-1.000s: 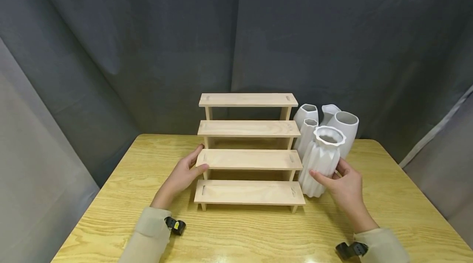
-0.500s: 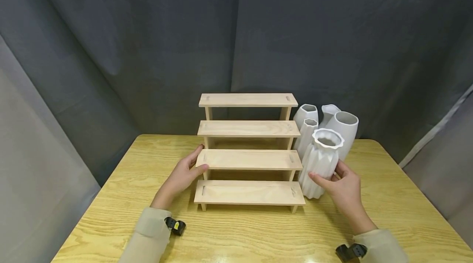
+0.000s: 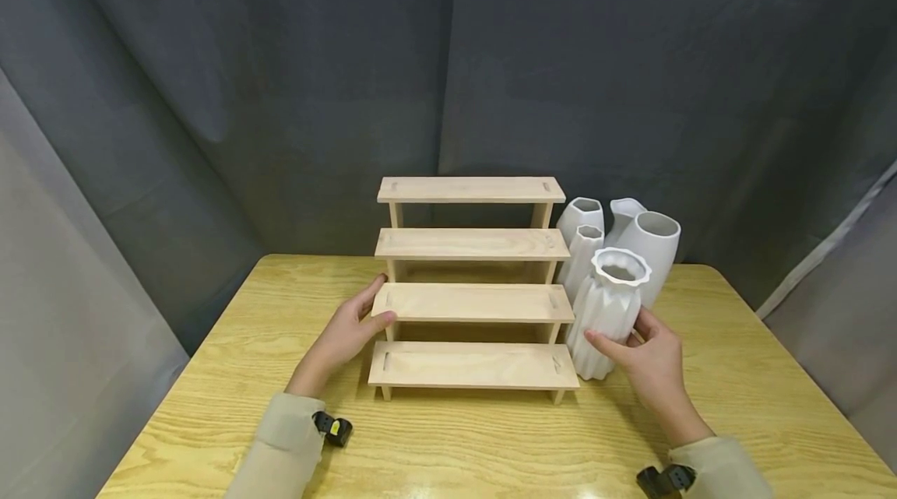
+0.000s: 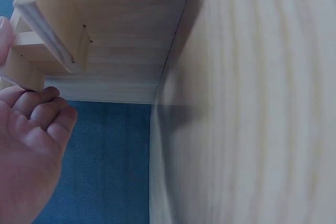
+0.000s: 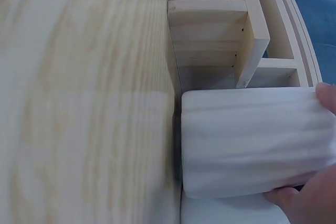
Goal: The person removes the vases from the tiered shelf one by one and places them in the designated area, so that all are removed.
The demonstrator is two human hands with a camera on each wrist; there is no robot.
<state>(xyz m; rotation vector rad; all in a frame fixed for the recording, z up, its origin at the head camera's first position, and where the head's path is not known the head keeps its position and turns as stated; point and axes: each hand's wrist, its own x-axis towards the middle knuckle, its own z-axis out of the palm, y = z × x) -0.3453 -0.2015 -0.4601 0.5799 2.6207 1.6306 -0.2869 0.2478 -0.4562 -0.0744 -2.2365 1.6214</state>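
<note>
A pale wooden stepped display stand (image 3: 471,367) stands mid-table. My left hand (image 3: 342,337) grips its left side at the second step from the front, thumb on the board's edge. In the left wrist view, the fingers (image 4: 46,109) curl in at the stand's side panel. To the right, my right hand (image 3: 657,365) holds a white pleated vase (image 3: 606,324) with a scalloped rim, thumb in front and fingers around the far side. The vase is nearly upright beside the stand's front steps. Its base is at the tabletop in the right wrist view.
Several other white vases crowd behind the held one: a smooth oval vase (image 3: 655,246), a slim ribbed vase (image 3: 582,258), a faceted vase (image 3: 582,211) and one with a flared lip (image 3: 624,212). Dark grey curtain (image 3: 448,55) hangs behind the wooden table (image 3: 434,444).
The pleated vase and my right hand have shifted slightly down and left in the head view, towards me. My left hand and the stand stay in place.
</note>
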